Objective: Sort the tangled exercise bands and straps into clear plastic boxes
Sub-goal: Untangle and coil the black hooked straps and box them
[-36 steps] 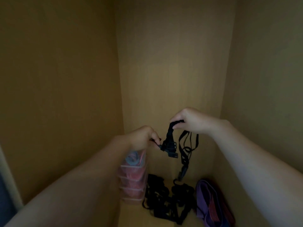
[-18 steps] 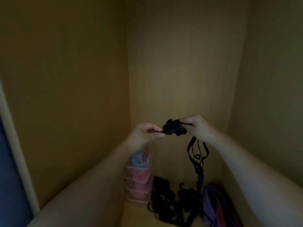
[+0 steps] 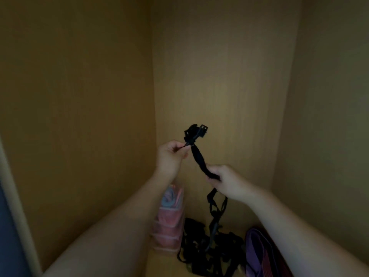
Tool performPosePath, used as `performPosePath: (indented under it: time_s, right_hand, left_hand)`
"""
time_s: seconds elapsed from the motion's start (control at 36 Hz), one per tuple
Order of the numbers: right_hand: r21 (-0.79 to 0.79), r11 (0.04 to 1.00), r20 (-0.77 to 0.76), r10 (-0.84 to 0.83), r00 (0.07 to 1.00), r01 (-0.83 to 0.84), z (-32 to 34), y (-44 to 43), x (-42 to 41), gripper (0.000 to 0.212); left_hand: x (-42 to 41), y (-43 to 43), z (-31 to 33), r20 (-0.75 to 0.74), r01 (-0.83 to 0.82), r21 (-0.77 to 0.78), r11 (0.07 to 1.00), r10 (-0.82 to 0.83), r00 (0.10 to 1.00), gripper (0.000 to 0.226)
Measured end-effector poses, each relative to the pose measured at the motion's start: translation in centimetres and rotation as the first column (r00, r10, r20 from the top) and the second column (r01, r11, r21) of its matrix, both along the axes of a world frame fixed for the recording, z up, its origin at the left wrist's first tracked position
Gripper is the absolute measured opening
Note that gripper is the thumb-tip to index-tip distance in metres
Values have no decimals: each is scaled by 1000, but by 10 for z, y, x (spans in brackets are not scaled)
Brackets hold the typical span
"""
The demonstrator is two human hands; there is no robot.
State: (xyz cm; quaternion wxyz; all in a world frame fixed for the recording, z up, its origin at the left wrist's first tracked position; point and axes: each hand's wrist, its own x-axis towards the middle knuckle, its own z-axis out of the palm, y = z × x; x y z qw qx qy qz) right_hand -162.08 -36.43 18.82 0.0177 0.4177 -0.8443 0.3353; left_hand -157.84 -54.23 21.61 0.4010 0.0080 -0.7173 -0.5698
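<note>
two hands, both ours, held apart inside a wooden cupboard [image 3: 79, 116]. left hand [image 3: 171, 156] pinches a black strap [image 3: 198, 158] just below its buckle [image 3: 196, 132]; right hand [image 3: 227, 181] grips the same strap lower down — its loops hang down to a tangled pile of black straps [image 3: 207, 254] on the cupboard floor. we note stacked clear boxes [image 3: 169, 226] holding pink and blue bands left of the pile — purple band [image 3: 256, 248] to its right.
</note>
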Motion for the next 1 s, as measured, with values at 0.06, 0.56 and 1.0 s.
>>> performPosePath:
  time_s: [0.06, 0.56, 1.0]
  right_hand:
    - [8, 1000, -44, 24, 999, -24, -3, 2, 3, 46]
    - [-32, 999, -295, 15, 955, -25, 23, 22, -8, 24]
    - [-91, 996, -163, -7, 987, -8, 6, 21, -22, 33]
  left_hand:
    - [-2, -3, 0, 29, -65, -150, 987, 70, 997, 8]
    - [-12, -6, -22, 353, 215, -757, 616, 109, 929, 23]
    - [5, -14, -41, 265, 288, -474, 832, -177, 948, 17]
